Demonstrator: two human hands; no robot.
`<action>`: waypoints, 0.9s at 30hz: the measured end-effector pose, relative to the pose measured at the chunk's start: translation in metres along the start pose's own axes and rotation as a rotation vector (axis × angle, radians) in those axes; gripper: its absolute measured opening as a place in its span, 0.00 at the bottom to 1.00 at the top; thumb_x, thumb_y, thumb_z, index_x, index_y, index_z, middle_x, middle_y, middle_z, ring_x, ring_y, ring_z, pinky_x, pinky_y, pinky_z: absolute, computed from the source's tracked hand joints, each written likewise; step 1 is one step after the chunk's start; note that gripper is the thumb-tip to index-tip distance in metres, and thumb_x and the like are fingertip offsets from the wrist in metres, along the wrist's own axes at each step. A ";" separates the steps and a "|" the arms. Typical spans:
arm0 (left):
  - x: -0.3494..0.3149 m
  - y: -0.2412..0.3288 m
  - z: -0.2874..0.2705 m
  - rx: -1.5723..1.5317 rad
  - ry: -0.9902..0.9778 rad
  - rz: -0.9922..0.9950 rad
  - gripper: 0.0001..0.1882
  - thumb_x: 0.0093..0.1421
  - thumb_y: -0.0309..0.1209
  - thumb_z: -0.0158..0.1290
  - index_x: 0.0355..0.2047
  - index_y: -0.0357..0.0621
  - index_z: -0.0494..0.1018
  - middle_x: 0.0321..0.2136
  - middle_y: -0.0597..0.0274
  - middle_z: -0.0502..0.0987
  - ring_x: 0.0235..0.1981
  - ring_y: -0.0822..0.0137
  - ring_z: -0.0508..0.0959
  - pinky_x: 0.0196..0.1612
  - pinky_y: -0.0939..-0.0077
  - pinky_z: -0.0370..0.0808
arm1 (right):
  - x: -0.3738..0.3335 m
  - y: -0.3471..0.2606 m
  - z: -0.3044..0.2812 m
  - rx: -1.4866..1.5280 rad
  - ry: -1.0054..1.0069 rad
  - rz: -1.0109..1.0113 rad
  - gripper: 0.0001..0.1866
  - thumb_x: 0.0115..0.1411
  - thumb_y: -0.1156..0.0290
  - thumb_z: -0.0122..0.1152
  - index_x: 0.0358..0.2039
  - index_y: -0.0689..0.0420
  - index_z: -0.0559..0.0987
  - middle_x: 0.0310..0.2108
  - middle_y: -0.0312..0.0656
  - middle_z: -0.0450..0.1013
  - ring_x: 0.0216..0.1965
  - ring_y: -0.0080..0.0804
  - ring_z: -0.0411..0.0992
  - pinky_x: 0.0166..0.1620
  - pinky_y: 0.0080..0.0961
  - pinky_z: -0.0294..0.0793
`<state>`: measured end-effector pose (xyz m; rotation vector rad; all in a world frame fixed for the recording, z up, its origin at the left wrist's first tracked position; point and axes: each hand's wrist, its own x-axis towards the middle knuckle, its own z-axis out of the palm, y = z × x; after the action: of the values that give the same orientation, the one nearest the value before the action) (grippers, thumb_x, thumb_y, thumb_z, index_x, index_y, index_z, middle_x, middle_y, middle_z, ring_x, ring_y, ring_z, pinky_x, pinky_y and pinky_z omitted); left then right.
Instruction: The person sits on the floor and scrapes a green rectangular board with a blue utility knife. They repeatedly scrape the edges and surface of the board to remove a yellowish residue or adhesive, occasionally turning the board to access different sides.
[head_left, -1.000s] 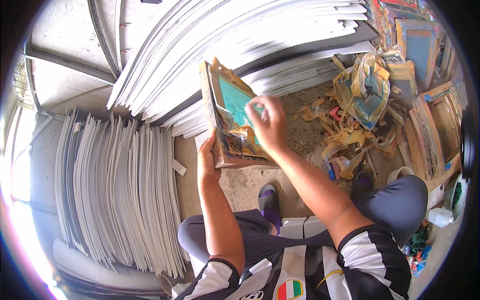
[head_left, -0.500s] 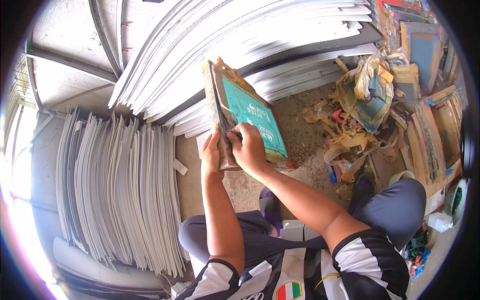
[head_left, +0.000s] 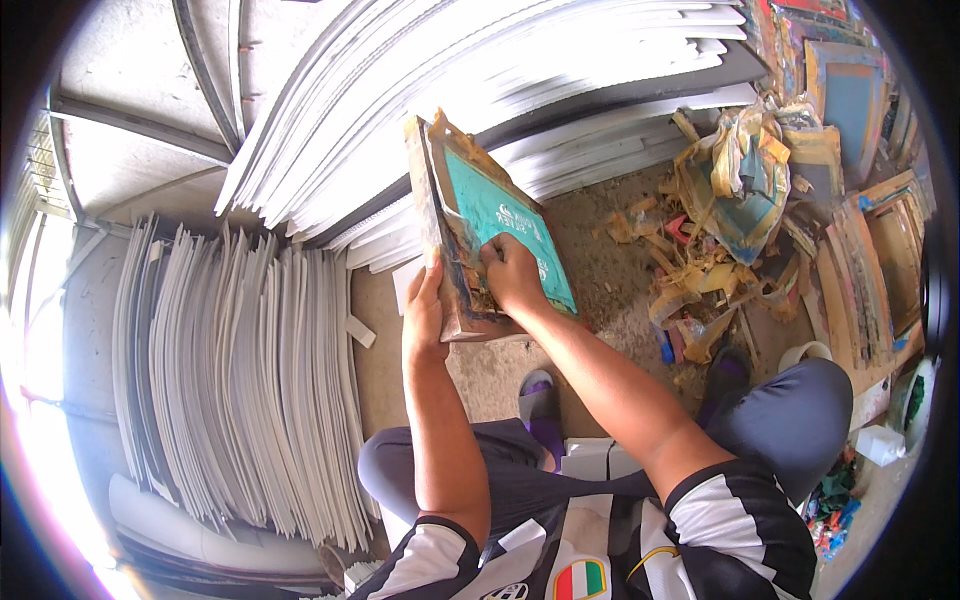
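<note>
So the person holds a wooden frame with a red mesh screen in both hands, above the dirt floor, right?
Not quite: the head view shows the mesh in the wooden frame is teal, not red. The left hand and right hand do hold it above the dirt floor.

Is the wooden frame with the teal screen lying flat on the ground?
No, the wooden frame is held up above the ground by the left hand and right hand.

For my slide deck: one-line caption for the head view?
Seated person's left hand steadies a wooden-framed teal screen while the right hand presses its mesh.
</note>
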<state>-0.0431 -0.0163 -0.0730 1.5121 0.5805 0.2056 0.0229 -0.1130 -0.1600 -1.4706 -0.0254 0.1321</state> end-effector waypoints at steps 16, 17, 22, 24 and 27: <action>0.009 -0.011 -0.015 -0.093 -0.017 -0.012 0.22 0.74 0.41 0.50 0.58 0.36 0.73 0.46 0.57 0.80 0.44 0.68 0.81 0.45 0.73 0.79 | -0.020 -0.014 0.010 -0.010 0.150 -0.604 0.05 0.56 0.77 0.70 0.33 0.58 0.83 0.33 0.42 0.79 0.37 0.43 0.72 0.44 0.35 0.71; 0.010 -0.012 -0.016 -0.094 -0.028 -0.004 0.22 0.75 0.41 0.50 0.58 0.36 0.73 0.47 0.57 0.80 0.44 0.68 0.81 0.46 0.73 0.79 | -0.018 -0.013 0.011 -0.016 0.150 -0.613 0.04 0.57 0.78 0.69 0.32 0.58 0.82 0.33 0.43 0.79 0.37 0.44 0.72 0.44 0.36 0.71; 0.003 -0.008 -0.009 -0.055 -0.040 0.002 0.23 0.75 0.41 0.48 0.60 0.35 0.71 0.49 0.57 0.79 0.46 0.68 0.80 0.50 0.72 0.77 | -0.004 -0.011 0.013 0.001 0.026 -0.562 0.02 0.60 0.79 0.63 0.31 0.61 0.77 0.31 0.51 0.77 0.34 0.54 0.74 0.40 0.42 0.73; 0.004 -0.008 -0.008 -0.038 -0.048 -0.003 0.23 0.75 0.41 0.48 0.60 0.35 0.71 0.49 0.57 0.79 0.46 0.68 0.80 0.50 0.72 0.77 | 0.006 0.001 0.022 0.004 0.034 -0.390 0.04 0.64 0.76 0.58 0.34 0.64 0.76 0.30 0.57 0.76 0.36 0.59 0.76 0.39 0.44 0.74; 0.008 -0.011 -0.017 -0.064 -0.039 0.000 0.23 0.75 0.42 0.49 0.60 0.35 0.72 0.49 0.57 0.80 0.46 0.69 0.80 0.49 0.72 0.77 | 0.010 0.002 0.024 0.048 -0.027 -0.161 0.07 0.68 0.72 0.56 0.36 0.64 0.77 0.28 0.53 0.76 0.33 0.49 0.77 0.39 0.38 0.74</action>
<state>-0.0474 0.0015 -0.0848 1.4514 0.5382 0.1921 0.0299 -0.0885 -0.1602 -1.4129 -0.1615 0.0216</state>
